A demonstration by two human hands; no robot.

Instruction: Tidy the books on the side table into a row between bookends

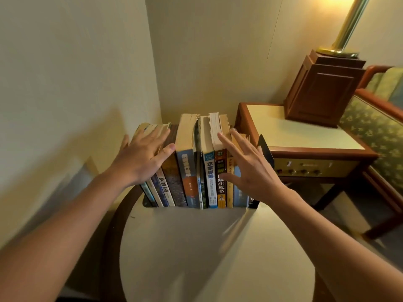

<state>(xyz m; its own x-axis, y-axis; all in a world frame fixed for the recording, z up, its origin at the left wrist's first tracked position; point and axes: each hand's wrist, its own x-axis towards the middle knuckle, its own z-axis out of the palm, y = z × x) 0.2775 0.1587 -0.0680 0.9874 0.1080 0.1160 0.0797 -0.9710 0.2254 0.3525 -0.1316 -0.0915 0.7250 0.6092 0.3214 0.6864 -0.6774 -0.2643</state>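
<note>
1. Head view: row of books (196, 171) upright at the far edge of the round side table (207, 247), spines toward the wearer.
2. Left of the row's middle: left hand (141, 158) flat and spread wide on the tops of the shorter books, gripping nothing; likely pressing them inward to keep them from leaning.
3. Right of the row's middle: right hand (250, 168) likewise spread wide, fingertips on the page edges of the taller books, thumb across the spines, closed on nothing; probably squeezing the row against the left hand's push.
4. At the row's right end: black right bookend (265, 149) upright, just beside the last book; contact not discernible behind the hand.
5. At the row's left end: dark foot of a left bookend (147, 203) showing at the base; upright part hidden.
6. Near the row's middle: blue-and-white spine (209, 177) reading 企業導論.
7. Next spine rightward: dark spine (220, 188) ending in 生死书; upper characters unclear.
8. Toward the left end: pale spine (164, 186), small lettering too blurred to trust.
9. Judged nearly done: books gathered and standing, only a final tightening left.
</note>
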